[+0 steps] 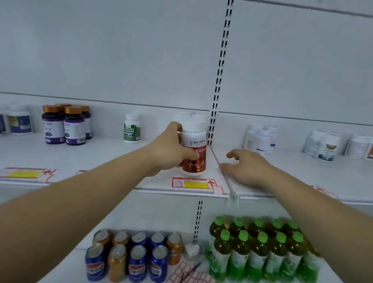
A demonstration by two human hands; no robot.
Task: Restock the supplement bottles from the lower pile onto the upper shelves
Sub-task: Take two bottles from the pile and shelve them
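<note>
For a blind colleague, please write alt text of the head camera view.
The left hand grips a white bottle with a red label standing on the upper shelf, while the right hand rests open beside it. Below stand soda cans and green-capped bottles.

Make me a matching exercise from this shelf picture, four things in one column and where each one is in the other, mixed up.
Things
1. white bottle with a red label
2. dark purple bottles with orange caps
3. green-capped tea bottles
4. right hand

Places
A. lower shelf, right side
B. resting open on the upper shelf's front edge, holding nothing
C. upper shelf, left of the small green-label bottle
D. gripped by the left hand, beside the slotted upright post

Pairs: 1-D, 2-C, 3-A, 4-B
</note>
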